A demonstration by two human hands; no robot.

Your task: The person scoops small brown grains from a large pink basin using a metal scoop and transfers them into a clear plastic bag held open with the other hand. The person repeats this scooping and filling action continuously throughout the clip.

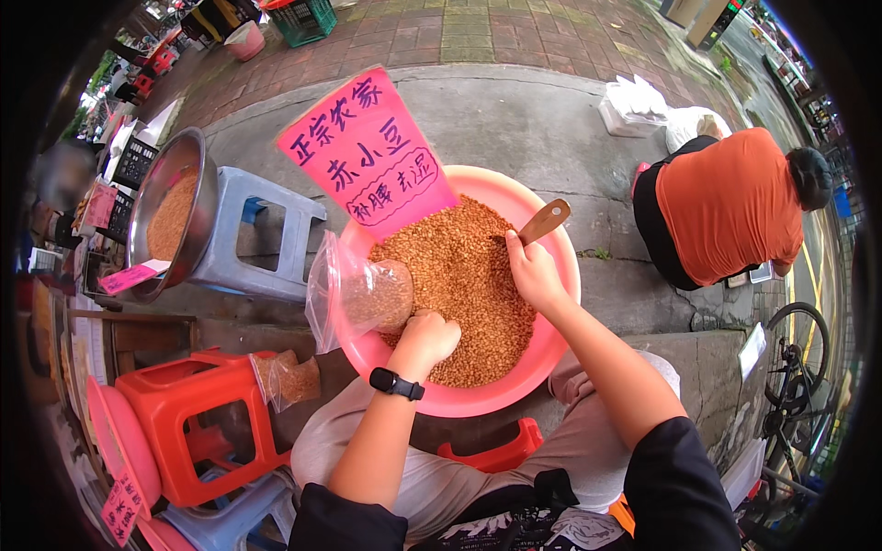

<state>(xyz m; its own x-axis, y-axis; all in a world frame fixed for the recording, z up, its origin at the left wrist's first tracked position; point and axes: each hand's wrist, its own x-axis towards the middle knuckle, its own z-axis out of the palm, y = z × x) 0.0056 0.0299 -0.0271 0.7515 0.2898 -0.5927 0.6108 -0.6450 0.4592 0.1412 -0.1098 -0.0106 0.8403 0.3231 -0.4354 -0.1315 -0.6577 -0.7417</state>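
Note:
A pink plastic basin (559, 311) stands before me, heaped with small tan-brown grains or beans (460, 275). My right hand (535, 270) is at the basin's right side, against the lower end of a wooden-handled scoop (549, 219) whose head is sunk in the grain. Whether the fingers grip it is unclear. Curled low over the grain is my left hand (431, 337), wearing a black wristband; its fingertips are hidden. Beside it a clear plastic bag (379, 293), partly filled with similar grain, lies over the basin's left rim. A pink handwritten sign (368, 148) sticks up at the back.
At left, a metal bowl of grain (172, 213) sits by a grey-blue stool (265, 234). Below are a red stool (207, 420) and another grain bag (293, 379). A person in an orange top (723, 206) bends at right, above a bicycle (792, 386). White containers (630, 113) stand behind.

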